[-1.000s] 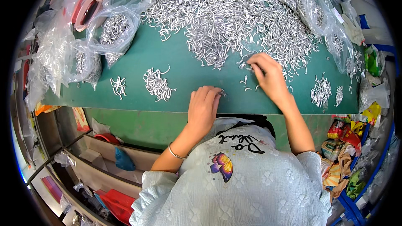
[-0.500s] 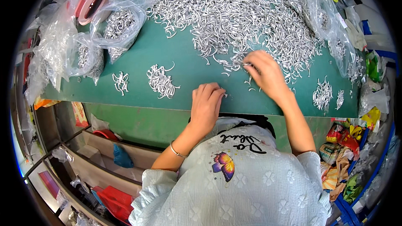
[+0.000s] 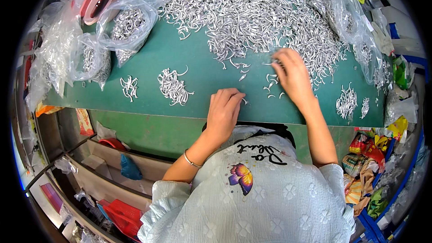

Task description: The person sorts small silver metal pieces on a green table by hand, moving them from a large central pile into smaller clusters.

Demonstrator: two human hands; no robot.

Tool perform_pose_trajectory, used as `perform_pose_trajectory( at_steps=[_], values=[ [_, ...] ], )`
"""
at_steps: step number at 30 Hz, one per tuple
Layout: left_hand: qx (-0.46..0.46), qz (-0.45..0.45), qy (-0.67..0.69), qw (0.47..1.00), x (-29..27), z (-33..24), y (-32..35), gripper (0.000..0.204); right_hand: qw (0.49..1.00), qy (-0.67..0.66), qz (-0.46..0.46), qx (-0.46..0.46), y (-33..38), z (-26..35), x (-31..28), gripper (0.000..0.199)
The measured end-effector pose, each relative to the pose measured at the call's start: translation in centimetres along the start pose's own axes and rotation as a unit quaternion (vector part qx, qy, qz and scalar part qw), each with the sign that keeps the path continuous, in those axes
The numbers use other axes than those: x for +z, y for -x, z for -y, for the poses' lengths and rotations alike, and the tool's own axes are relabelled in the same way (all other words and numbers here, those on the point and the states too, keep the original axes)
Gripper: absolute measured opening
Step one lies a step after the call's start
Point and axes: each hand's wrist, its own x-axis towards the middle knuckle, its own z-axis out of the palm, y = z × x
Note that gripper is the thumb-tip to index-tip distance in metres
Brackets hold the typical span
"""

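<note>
While the green tabletop (image 3: 198, 69) stretched across the view, its far half lay under a broad heap of small curved silver metal pieces (image 3: 252, 9), and shelves with red and blue clutter (image 3: 117, 184) showed below its near edge. Toward the far left corner, a clear plastic bag (image 3: 128, 22) sat open with more silver pieces inside, beside a pink roll of tape (image 3: 99, 2); further clear bags (image 3: 67, 58) crowded the left edge, and another clear bag (image 3: 355, 31) stood along the right edge. Two small sorted piles of silver pieces (image 3: 173, 87) rested left of centre, and another small pile (image 3: 346, 101) lay near the right edge.

The left hand (image 3: 223, 112) rested near the near edge, its grip pinched on one tiny silver piece (image 3: 244, 101) at the fingertips; which way that piece pointed was too small to tell. The right hand (image 3: 292, 74) lay palm down at the heap's near fringe among scattered loose pieces (image 3: 270, 83), fingers curled, and whether its grip held anything could not be told.
</note>
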Motion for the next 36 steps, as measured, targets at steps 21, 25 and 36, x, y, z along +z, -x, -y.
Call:
perform_pose_trajectory(
  at_steps=[21, 25, 36],
  values=[
    [0.026, 0.003, -0.024, 0.999, 0.3, -0.1, 0.0, 0.02, 0.999, 0.043, 0.005, -0.015, -1.3, 3.8, 0.5, 0.011],
    [0.029, -0.011, -0.026, 0.999, 0.4, 0.0, 0.2, 0.022, 0.999, 0.043, 0.028, -0.008, -0.8, 2.2, 0.2, 0.009],
    [0.011, -0.024, -0.044, 0.999, 0.2, 0.0, -0.2, 0.023, 0.992, 0.093, 0.076, -0.03, -0.9, 2.4, -0.9, 0.015]
  ],
)
